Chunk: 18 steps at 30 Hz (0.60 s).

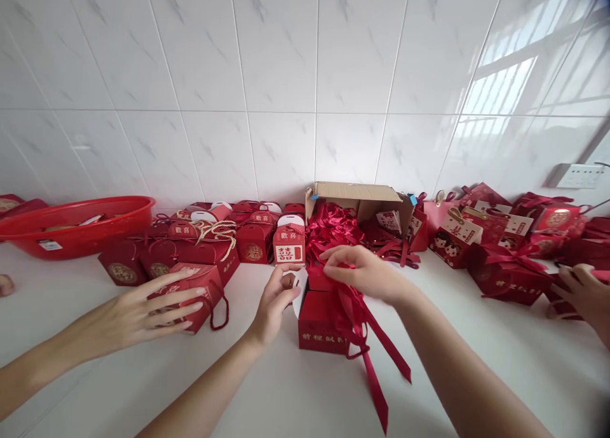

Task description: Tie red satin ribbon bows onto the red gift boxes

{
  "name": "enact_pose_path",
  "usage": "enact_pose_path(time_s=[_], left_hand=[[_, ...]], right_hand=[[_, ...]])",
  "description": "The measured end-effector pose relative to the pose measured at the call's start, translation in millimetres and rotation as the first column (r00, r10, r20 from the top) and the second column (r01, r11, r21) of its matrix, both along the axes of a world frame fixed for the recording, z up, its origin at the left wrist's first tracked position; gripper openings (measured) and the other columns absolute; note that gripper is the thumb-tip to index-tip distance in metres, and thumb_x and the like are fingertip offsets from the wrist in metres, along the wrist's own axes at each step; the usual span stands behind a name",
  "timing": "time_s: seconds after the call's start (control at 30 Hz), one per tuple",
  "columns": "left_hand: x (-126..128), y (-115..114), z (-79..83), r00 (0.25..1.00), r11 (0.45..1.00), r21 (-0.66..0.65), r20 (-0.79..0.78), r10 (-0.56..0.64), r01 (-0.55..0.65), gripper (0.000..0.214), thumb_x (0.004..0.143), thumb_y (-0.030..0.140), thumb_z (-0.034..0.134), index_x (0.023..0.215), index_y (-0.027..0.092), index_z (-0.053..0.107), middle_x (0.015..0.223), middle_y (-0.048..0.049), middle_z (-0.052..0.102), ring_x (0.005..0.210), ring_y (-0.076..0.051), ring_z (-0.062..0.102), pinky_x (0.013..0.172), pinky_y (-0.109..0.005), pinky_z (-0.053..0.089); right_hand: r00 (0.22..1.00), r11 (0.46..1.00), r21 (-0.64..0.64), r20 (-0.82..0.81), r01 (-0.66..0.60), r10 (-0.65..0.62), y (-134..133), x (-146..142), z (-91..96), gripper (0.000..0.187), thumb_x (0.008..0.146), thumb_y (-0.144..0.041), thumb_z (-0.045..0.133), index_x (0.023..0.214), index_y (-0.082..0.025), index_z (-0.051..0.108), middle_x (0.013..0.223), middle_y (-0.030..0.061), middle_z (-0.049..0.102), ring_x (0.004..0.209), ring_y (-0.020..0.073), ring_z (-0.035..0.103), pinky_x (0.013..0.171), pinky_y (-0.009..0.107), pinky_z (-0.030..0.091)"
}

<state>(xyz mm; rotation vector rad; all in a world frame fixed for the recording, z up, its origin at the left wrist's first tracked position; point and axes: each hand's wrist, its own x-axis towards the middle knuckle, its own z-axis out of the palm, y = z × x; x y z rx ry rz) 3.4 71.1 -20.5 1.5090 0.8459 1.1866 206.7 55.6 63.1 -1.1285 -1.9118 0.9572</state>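
A red gift box (320,323) with gold characters on its front stands on the white table in front of me. Its lid is partly raised, showing a white inner flap. At the flap's left edge, my left hand (275,303) is closed in a pinch on the box. My right hand (369,274) is over the top of the box, fingers curled together on a red satin ribbon (376,336). The ribbon's two long tails trail down the right side onto the table. A dark red cord loop hangs at the box's right corner. My right fingertips partly cover the lid.
Another person's hand (138,304) rests on a red box at left; another hand (584,295) touches boxes at far right. Behind stand a red basin (95,238), finished red boxes (256,241), a cardboard carton (355,190) with a ribbon pile, and gift bags (455,234).
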Motion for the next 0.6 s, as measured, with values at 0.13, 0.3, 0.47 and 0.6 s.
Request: enact_pose_path(time_s=[0.13, 0.3, 0.47, 0.6], left_hand=[[1.4, -2.4, 0.5, 0.999, 0.999, 0.020, -0.021, -0.030, 0.030, 0.021, 0.083, 0.032, 0.050, 0.104, 0.031, 0.051, 0.078, 0.0000, 0.056, 0.066, -0.017, 0.050, 0.063, -0.034, 0.039], [2.9, -4.4, 0.9, 0.999, 0.998, 0.044, -0.008, -0.051, 0.051, 0.023, 0.081, 0.030, 0.053, 0.103, 0.032, 0.052, 0.072, 0.0030, 0.053, 0.067, -0.017, 0.050, 0.066, -0.033, 0.040], [5.4, -5.2, -1.1, 0.995, 0.995, 0.052, 0.038, -0.089, 0.087, 0.029, 0.080, 0.031, 0.057, 0.107, 0.025, 0.049, 0.072, 0.0018, 0.052, 0.073, -0.018, 0.053, 0.068, -0.031, 0.041], [7.9, -2.9, -3.2, 0.989, 0.994, -0.032, 0.107, -0.105, 0.109, 0.029, 0.083, 0.042, 0.053, 0.105, 0.023, 0.045, 0.069, 0.0040, 0.050, 0.056, -0.012, 0.049, 0.055, -0.025, 0.039]], right_hand=[[0.986, 0.999, -0.043, 0.163, -0.034, 0.041, 8.8, -12.6, -14.6, 0.027, 0.078, -0.032, 0.057, 0.056, -0.017, 0.056, 0.083, 0.0045, 0.065, 0.078, 0.0182, 0.060, 0.066, 0.027, 0.043], [0.978, 0.999, -0.053, 0.208, 0.013, -0.001, 13.1, -9.8, -19.6, 0.027, 0.077, -0.033, 0.058, 0.055, -0.017, 0.054, 0.071, 0.0024, 0.062, 0.072, 0.0168, 0.058, 0.062, 0.025, 0.042], [0.979, 0.999, -0.047, 0.201, -0.019, 0.028, 12.8, -10.5, -22.7, 0.027, 0.079, -0.034, 0.054, 0.058, -0.017, 0.052, 0.074, 0.0016, 0.060, 0.067, 0.0132, 0.054, 0.059, 0.024, 0.040], [0.975, 0.996, -0.051, 0.210, -0.068, 0.077, 11.9, -14.0, -25.9, 0.023, 0.079, -0.031, 0.050, 0.061, -0.017, 0.051, 0.079, 0.0006, 0.061, 0.067, 0.0115, 0.052, 0.060, 0.023, 0.040]])
